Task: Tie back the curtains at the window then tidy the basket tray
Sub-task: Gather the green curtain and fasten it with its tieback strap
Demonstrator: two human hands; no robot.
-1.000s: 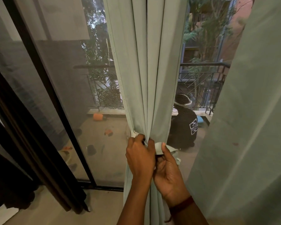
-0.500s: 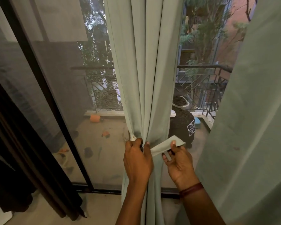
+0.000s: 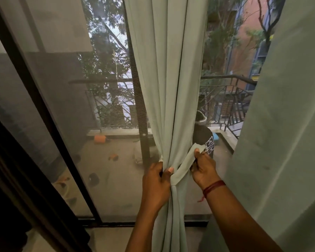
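The curtain (image 3: 167, 88) is clamped by the left grip (image 3: 156, 180), thumb and fingers curled tight round the bunched folds. That hold is judged to be there so the pleats cannot spread while the band is worked. The right grip (image 3: 204, 168) is clenched too, on the free end of the tie-back strip (image 3: 186, 160), which is pinched at the thumb and drawn up and out to the right. The strip is seen running taut from the left grip's pinch point to the right grip. A red thread (image 3: 214, 186) is worn on the right wrist.

A small pale tip, possibly the strip's other end, is glimpsed just above the left knuckles. No knot can be made out, so the tie is judged unfinished and a cinch or a wrap looks to be called for next.

Further out, the curtain hangs straight against the window screen (image 3: 65, 106). Through the glass, a balcony railing (image 3: 225, 95) and a seated person (image 3: 204, 139) in dark clothing are seen. A second curtain (image 3: 289, 124) hangs loose at the right, with no tie visible on it. The basket tray is not in view, so that part of the job is taken as not yet begun.
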